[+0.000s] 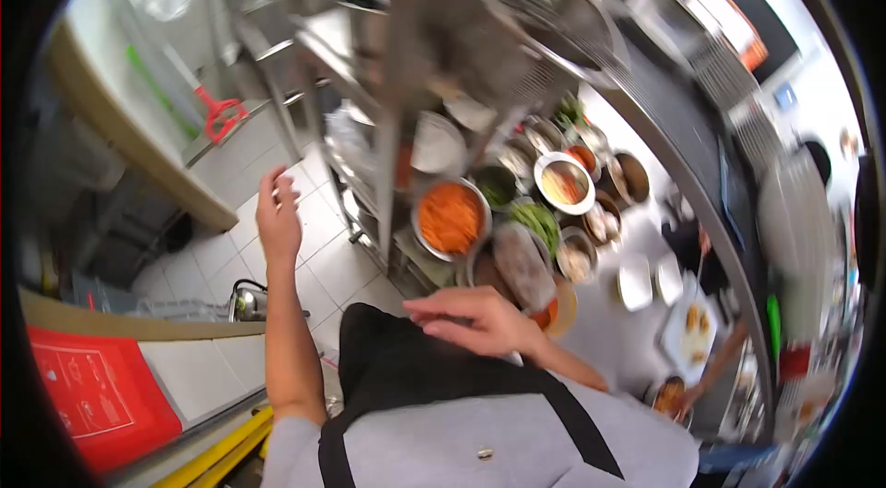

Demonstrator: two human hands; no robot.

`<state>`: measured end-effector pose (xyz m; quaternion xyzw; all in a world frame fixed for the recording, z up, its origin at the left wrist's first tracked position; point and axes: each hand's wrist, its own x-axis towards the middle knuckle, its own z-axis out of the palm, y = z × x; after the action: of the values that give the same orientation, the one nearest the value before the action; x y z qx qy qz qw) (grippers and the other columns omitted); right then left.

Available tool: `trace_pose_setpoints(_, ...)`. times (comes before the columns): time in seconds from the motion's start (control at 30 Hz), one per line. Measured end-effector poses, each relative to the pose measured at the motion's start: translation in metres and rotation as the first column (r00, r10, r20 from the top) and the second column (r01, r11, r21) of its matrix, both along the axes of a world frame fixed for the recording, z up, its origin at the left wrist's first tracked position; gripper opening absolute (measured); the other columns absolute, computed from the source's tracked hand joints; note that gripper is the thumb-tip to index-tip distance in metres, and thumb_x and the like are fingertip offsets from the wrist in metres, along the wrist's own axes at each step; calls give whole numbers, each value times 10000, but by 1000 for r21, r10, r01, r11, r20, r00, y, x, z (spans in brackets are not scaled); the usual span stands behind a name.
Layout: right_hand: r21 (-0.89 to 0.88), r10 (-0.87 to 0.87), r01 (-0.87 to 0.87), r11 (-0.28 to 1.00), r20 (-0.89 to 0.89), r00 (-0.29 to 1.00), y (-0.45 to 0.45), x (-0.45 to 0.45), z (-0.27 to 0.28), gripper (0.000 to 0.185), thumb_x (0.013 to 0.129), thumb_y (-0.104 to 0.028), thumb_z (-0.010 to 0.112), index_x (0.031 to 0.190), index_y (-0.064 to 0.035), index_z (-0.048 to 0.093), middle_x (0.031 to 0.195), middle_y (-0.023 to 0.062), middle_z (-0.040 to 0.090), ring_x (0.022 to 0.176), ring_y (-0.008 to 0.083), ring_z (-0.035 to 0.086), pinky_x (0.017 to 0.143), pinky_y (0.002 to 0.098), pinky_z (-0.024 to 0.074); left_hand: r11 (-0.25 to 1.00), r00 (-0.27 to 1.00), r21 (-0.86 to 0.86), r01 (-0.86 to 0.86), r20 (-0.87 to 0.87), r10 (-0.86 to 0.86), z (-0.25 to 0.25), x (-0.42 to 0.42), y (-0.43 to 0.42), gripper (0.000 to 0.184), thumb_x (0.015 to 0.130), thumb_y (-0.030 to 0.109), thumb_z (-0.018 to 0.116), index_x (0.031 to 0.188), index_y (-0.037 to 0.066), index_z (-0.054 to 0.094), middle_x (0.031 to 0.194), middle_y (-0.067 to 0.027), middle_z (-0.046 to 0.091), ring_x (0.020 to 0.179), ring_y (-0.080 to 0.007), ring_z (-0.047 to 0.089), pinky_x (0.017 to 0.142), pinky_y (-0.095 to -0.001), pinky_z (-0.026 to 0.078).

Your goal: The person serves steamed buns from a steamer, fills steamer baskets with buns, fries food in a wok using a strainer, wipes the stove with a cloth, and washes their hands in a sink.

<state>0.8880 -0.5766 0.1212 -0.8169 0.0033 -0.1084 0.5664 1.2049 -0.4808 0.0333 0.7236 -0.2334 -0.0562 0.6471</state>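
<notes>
My left hand (279,216) is raised over the tiled floor, its fingers loosely bent and apart, holding nothing. In front of my black apron (388,350), my right hand (480,317) stretches its fingers out with nothing in them. Nearest to it are a clear plastic-wrapped pack (523,265), its contents unclear, and a metal bowl of shredded orange vegetable (450,219), probably carrot. Beyond these stand a bowl of cut green vegetable (535,223) and a white-rimmed bowl (565,184) with yellow and reddish food. Neither hand visibly touches any of them.
A metal shelf rack (392,119) stands ahead, blurred. On the right counter are white bowls (635,283), a white plate (688,340) with food pieces, and another person's forearm (724,361). A metal kettle (247,303) and a red sheet (101,396) lie left.
</notes>
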Motion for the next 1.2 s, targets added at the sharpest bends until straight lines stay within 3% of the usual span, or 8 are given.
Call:
trace_pose_setpoints(0.23,107,22,-6,994,-156,988,-21,146,-15,365,934,-112,627,1296,-68,599,1049,111,691,936,195,669,835,295,508,993,979,40,-113,175,105,11,176,-42,325,981,290,538,1175,41,614,1012,-134,676,817,-205,655,762,-331,515)
trace_pose_setpoints(0.47,114,-228,255,960,-205,952,-32,339,-28,344,956,-173,611,1282,-63,610,1033,102,709,937,153,662,837,265,499,958,953,254,131,235,-193,2,355,-73,338,968,311,585,1177,47,612,960,-74,676,737,-120,659,712,-285,518)
trace_pose_setpoints(0.63,164,-258,301,939,-243,935,-51,435,-32,373,958,-164,606,1313,-53,583,1029,100,709,929,133,655,843,270,501,917,927,316,244,202,-316,14,451,-165,388,941,345,596,1201,58,608,1059,-138,682,892,-207,688,812,-335,521)
trace_pose_setpoints(0.9,539,-381,411,735,-172,908,-120,544,-69,503,1037,-266,479,1463,-16,384,1205,139,616,930,155,632,843,277,495,879,828,332,342,337,-449,-7,554,-345,398,924,335,592,1198,46,607,1011,-120,682,811,-205,670,734,-334,522)
trace_pose_setpoints(0.97,609,-488,510,607,-220,845,-134,562,-72,467,1037,-244,484,1443,-22,417,1182,106,627,901,133,625,830,265,500,836,886,394,381,103,-452,-43,606,-369,377,923,314,593,1191,49,606,1004,-111,681,835,-202,664,706,-334,523)
trace_pose_setpoints(1.0,629,-485,504,592,-221,846,-139,570,-75,467,1037,-244,484,1443,-22,417,1182,106,627,901,133,625,830,265,500,846,882,256,467,-205,-425,-46,632,-378,368,928,299,593,1204,55,595,1036,-97,673,849,-211,660,699,-330,530)
trace_pose_setpoints(1.1,603,-639,691,398,-358,680,-164,597,-82,442,1043,-267,470,1388,10,478,1088,107,669,856,137,636,776,253,506,955,625,-108,277,-734,-265,-75,739,-401,406,973,341,515,1228,28,556,1096,-144,646,884,-279,658,727,-371,562)
trace_pose_setpoints(1.2,565,-697,781,266,-447,561,-193,620,-95,444,1043,-288,467,1365,17,499,1059,116,674,825,137,644,756,257,512,992,623,-71,102,-773,-120,-124,869,-432,445,986,378,474,1222,7,538,1088,-164,644,890,-294,657,740,-389,575)
